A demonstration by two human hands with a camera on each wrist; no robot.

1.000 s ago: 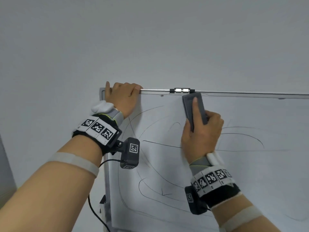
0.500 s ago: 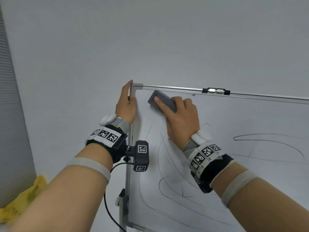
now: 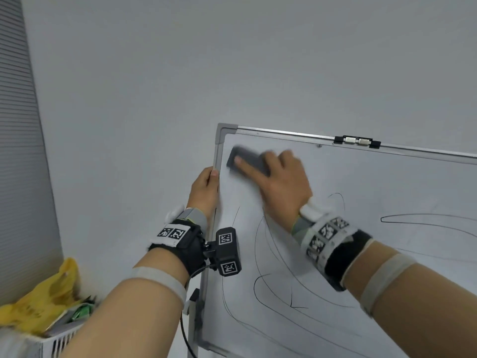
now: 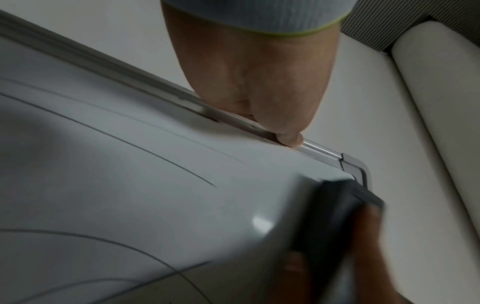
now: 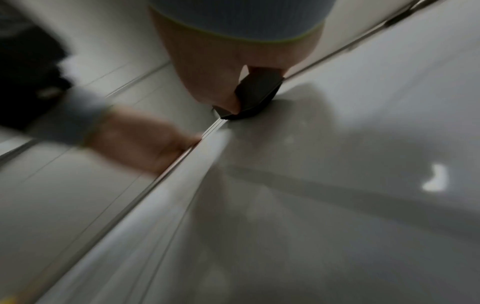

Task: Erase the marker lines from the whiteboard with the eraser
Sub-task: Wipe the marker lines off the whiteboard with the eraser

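Both hands are raised to the whiteboard point(image 3: 361, 267): its left frame edge is gripped by the left hand point(image 3: 205, 188), while the eraser point(image 3: 246, 161) is pressed flat near the top-left corner under the right hand point(image 3: 281, 182), index finger extended along it.

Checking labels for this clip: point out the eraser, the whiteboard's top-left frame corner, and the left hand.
eraser point(image 3: 247, 161): head view, on its dark back.
top-left frame corner point(image 3: 224, 130): head view, on the grey corner piece.
left hand point(image 3: 205, 188): head view, on the back of the hand.
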